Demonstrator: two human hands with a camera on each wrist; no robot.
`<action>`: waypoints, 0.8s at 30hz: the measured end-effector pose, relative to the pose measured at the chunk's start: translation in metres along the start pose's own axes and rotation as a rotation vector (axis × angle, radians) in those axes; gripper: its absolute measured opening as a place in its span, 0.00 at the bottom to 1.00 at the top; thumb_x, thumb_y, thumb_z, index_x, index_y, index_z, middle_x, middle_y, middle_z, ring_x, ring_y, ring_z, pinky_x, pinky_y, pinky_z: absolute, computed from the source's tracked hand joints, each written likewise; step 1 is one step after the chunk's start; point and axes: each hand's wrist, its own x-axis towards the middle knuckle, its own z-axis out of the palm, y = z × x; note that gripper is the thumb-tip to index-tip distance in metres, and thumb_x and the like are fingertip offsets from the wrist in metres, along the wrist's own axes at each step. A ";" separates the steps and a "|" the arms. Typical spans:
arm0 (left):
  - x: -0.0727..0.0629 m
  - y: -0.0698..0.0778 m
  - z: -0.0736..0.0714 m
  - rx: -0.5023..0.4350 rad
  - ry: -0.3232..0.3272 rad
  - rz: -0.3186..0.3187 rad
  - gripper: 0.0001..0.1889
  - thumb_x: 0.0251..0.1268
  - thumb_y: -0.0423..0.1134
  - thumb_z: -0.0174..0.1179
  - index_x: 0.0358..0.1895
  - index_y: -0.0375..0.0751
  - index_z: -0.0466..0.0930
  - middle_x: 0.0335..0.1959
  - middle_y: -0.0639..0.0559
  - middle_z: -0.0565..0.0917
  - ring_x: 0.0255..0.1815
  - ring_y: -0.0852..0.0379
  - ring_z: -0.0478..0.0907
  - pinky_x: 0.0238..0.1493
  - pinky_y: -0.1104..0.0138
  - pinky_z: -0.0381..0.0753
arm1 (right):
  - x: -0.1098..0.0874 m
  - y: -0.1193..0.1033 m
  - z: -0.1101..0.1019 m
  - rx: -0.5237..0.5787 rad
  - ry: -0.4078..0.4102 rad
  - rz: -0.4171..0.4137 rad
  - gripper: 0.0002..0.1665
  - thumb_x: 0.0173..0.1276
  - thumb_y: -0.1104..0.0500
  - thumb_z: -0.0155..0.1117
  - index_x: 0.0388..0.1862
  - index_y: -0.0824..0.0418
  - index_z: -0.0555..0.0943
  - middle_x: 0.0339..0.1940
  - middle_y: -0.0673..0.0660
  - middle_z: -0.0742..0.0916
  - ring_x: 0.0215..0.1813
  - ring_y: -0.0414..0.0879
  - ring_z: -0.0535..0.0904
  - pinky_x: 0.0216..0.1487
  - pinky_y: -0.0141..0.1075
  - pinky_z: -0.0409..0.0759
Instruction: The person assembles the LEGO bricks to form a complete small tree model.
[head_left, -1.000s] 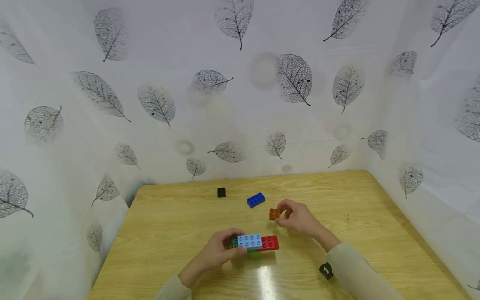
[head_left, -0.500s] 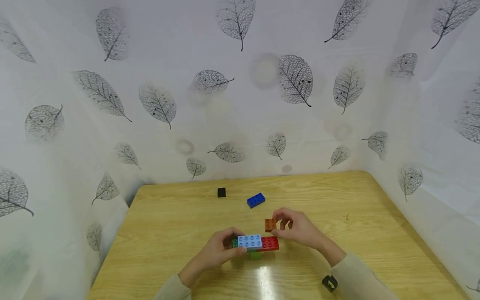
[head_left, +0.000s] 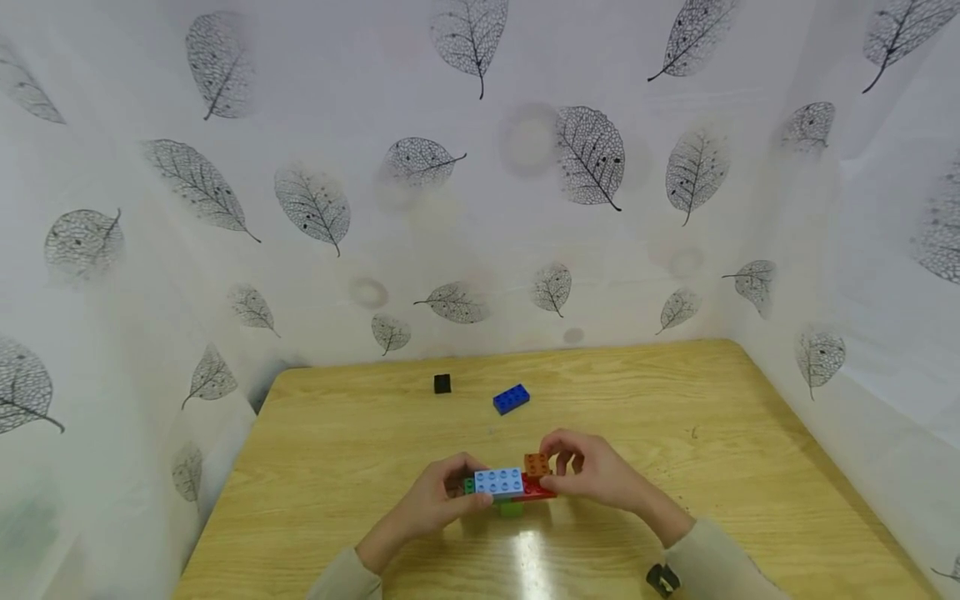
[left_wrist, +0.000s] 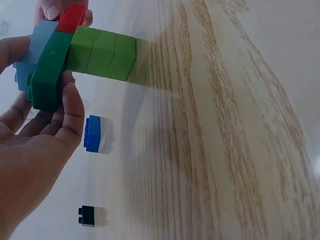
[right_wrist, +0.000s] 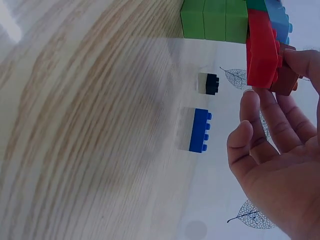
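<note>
My left hand (head_left: pixel 435 500) grips the left part of a toy-brick build, fingers behind and thumb in front. Its light blue brick (head_left: pixel 498 482) bridges a dark green brick (left_wrist: pixel 52 70) and a red brick (right_wrist: pixel 261 47). Beneath them a column of light green bricks (left_wrist: pixel 102 52) stands on the table. My right hand (head_left: pixel 592 471) pinches an orange-brown brick (head_left: pixel 536 464) between thumb and fingers. That brick is right over the red one, beside the light blue brick. In the right wrist view the red brick partly hides it.
A blue brick (head_left: pixel 512 399) lies farther back on the wooden table (head_left: pixel 337 450), with a small black brick (head_left: pixel 442 383) to its left. A black object (head_left: pixel 663 578) shows by the right sleeve. Leaf-printed white sheeting (head_left: pixel 480 233) surrounds the back and sides.
My right hand has brought the orange-brown brick toward me and slightly left, from the table area behind onto the red brick's place. My left hand and the build have stayed put.
</note>
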 end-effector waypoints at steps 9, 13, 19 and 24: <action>0.000 0.000 0.000 -0.011 -0.001 0.002 0.14 0.76 0.40 0.64 0.57 0.36 0.81 0.51 0.40 0.86 0.45 0.63 0.84 0.46 0.71 0.84 | -0.001 -0.004 0.003 0.003 -0.046 -0.022 0.18 0.66 0.52 0.77 0.52 0.50 0.83 0.40 0.52 0.87 0.38 0.39 0.81 0.33 0.31 0.78; 0.000 0.000 0.000 -0.014 0.000 0.007 0.14 0.75 0.39 0.64 0.57 0.36 0.81 0.50 0.40 0.86 0.44 0.63 0.83 0.45 0.71 0.85 | -0.002 -0.005 0.005 -0.014 -0.055 -0.022 0.18 0.65 0.53 0.77 0.52 0.49 0.83 0.37 0.53 0.87 0.36 0.38 0.80 0.32 0.30 0.78; 0.001 0.000 0.000 -0.022 -0.003 0.008 0.14 0.75 0.39 0.64 0.57 0.36 0.81 0.51 0.39 0.86 0.45 0.62 0.84 0.46 0.70 0.85 | -0.001 -0.006 0.005 -0.026 -0.061 -0.034 0.17 0.65 0.53 0.77 0.51 0.47 0.82 0.38 0.51 0.87 0.38 0.43 0.82 0.33 0.32 0.79; 0.001 0.001 0.000 -0.033 -0.004 0.008 0.14 0.75 0.39 0.64 0.56 0.35 0.80 0.51 0.38 0.85 0.45 0.62 0.84 0.47 0.70 0.85 | -0.001 -0.007 0.007 0.040 -0.101 -0.013 0.17 0.68 0.53 0.76 0.53 0.50 0.81 0.43 0.52 0.88 0.42 0.43 0.86 0.41 0.33 0.84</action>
